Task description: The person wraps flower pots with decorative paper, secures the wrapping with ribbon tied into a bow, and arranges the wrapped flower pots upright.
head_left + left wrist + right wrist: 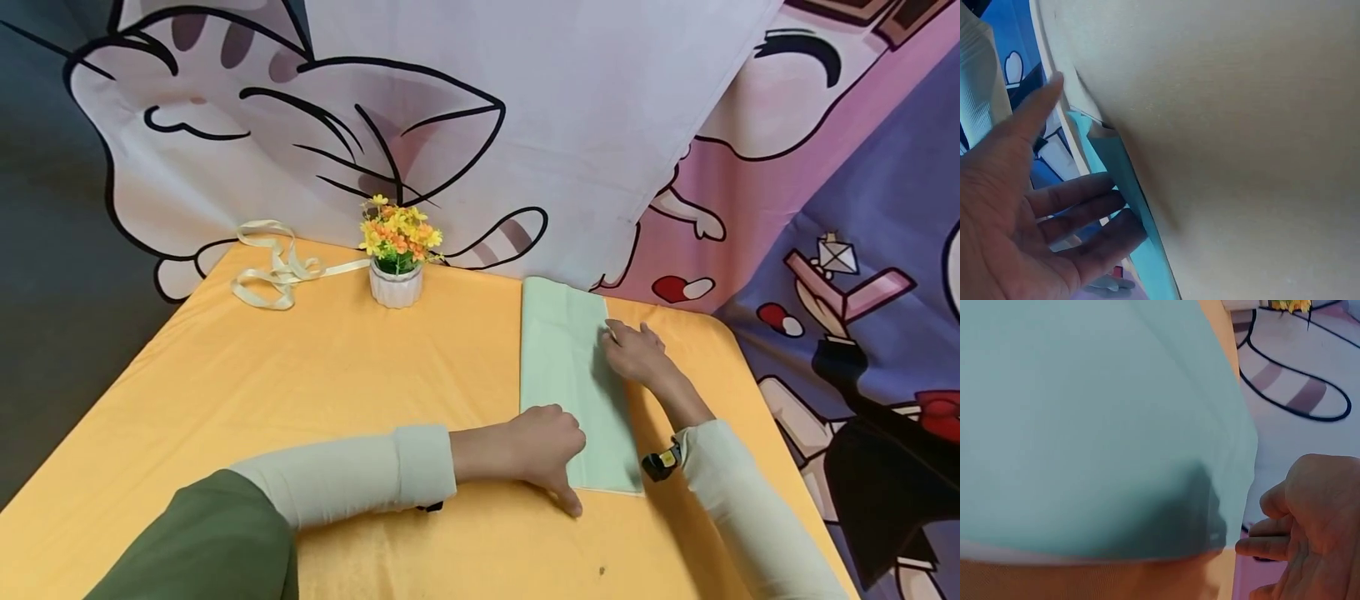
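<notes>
A folded mint-green, paper-like sheet (566,358) lies lengthwise on the table's right part, a pale edge showing along its near end. Over its lower left corner is my left hand (536,446), thumb stretched toward me. In the left wrist view the fingers of that hand (1066,231) are loosely extended against the folded edge of the sheet (1124,169). My right hand (637,354) is at the sheet's far right edge, fingertips right at the border. The right wrist view has its fingers (1272,547) slightly bent beside a corner of the sheet (1085,425).
A white pot of yellow and orange flowers (396,283) stands at the back of the orange-covered table (420,358). Left of it lies a loosely looped cream ribbon (277,275). Cartoon-printed cloth (585,125) hangs behind the table.
</notes>
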A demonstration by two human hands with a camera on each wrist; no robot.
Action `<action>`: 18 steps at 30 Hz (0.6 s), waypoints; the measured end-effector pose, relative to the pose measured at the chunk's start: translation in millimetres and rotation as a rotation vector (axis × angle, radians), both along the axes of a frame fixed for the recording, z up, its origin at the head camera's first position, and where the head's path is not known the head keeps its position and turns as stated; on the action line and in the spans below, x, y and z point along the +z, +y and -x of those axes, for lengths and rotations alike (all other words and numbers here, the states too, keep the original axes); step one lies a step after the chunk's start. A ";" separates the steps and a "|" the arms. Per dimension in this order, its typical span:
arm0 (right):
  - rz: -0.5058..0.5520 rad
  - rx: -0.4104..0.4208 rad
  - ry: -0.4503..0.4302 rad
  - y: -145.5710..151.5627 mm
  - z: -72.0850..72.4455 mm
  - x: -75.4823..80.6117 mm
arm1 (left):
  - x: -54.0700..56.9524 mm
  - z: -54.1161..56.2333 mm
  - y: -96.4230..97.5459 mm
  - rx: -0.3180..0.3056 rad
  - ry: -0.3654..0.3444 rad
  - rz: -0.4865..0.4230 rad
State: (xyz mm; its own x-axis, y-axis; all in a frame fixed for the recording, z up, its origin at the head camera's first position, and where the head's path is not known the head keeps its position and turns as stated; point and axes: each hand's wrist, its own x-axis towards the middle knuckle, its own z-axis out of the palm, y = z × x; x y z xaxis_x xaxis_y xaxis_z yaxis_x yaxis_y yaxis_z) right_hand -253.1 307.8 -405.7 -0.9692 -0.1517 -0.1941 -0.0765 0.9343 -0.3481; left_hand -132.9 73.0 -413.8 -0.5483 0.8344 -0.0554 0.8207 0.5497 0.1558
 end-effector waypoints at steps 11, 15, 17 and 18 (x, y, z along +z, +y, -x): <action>-0.012 0.046 -0.016 30.3 6.5 -4.7 | 3.5 3.8 -1.2 -0.004 -0.024 0.024; -0.009 0.083 0.001 35.1 7.6 -5.8 | 1.7 7.6 -3.5 -0.006 -0.049 0.006; -0.013 0.097 0.009 37.2 8.6 -6.9 | 0.6 8.4 -4.1 -0.006 -0.061 -0.007; -0.014 0.101 0.008 38.1 8.9 -7.5 | 0.3 8.4 -4.2 -0.006 -0.067 -0.014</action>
